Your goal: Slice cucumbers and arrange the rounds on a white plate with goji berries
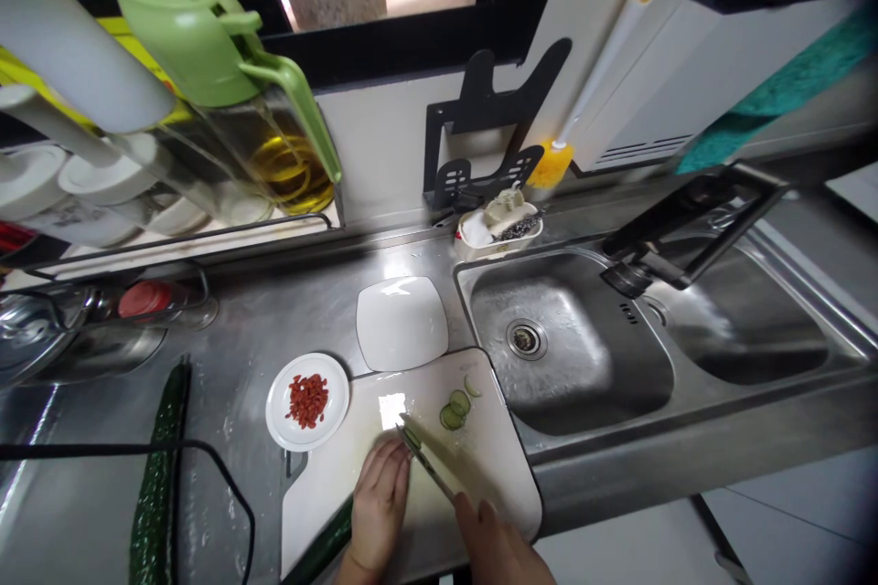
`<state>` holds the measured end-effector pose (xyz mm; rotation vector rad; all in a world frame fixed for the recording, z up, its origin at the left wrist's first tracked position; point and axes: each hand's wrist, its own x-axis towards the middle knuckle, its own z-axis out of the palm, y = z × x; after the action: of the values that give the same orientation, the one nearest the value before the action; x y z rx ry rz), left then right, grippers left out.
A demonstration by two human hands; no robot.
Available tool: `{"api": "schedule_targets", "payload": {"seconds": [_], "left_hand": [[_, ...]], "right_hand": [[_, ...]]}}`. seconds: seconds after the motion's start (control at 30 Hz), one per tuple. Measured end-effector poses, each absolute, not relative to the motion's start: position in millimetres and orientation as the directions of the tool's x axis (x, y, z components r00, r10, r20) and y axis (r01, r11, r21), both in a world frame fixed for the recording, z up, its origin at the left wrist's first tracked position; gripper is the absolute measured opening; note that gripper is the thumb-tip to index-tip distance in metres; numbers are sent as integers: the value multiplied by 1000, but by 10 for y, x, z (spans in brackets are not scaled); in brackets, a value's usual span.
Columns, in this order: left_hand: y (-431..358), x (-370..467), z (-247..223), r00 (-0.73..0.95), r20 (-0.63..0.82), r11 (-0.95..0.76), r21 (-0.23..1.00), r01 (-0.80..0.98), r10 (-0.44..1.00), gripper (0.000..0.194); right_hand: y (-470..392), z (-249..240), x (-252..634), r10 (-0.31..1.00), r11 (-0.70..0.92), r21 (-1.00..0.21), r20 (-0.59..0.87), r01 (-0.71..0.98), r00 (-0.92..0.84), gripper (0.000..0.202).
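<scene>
My left hand is closed over a dark green cucumber lying on the white cutting board. In my right hand is a kitchen knife, its blade at the cucumber's cut end beside my left fingertips. Several thin cucumber slices rest on the board to the right of the blade. Another whole cucumber lies on the counter at the left. The knife's handle is mostly hidden inside my right fist.
A small plate of red dried berries and a white square plate stand behind the board. To the right is a steel double sink with a black faucet. A black cable crosses the counter; a green-topped oil jug stands on the shelf.
</scene>
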<state>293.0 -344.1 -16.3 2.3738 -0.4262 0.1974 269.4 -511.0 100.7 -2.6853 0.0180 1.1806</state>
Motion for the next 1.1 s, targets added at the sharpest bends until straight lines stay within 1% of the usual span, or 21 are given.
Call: {"api": "schedule_targets", "payload": {"seconds": [0.23, 0.43, 0.67, 0.9, 1.03, 1.1], "left_hand": [[-3445, 2920, -153, 939, 244, -709, 616, -343, -242, 20], [-3443, 2921, -157, 938, 240, -714, 608, -347, -251, 20], [-3435, 2927, -151, 929, 242, -704, 606, -370, -279, 21], [-3438, 2933, -151, 927, 256, -702, 606, -374, -273, 22], [-3430, 2931, -181, 919, 277, -699, 598, -393, -280, 23], [-3423, 2928, -197, 919, 276, -698, 598, -393, -280, 23]], "right_hand": [[-5073, 908, 2692, 45, -979, -172, -697, -106, 715, 53], [-5072, 854, 2695, 82, -970, -225, -672, -98, 736, 51], [-5052, 692, 2661, 69, -956, -265, -621, -126, 781, 50], [-4977, 494, 2641, 38, -970, -215, -590, -111, 807, 51], [-4948, 393, 2660, 23, -981, -162, -651, -109, 759, 53], [-4947, 352, 2669, 53, -980, -178, -658, -87, 751, 53]]}}
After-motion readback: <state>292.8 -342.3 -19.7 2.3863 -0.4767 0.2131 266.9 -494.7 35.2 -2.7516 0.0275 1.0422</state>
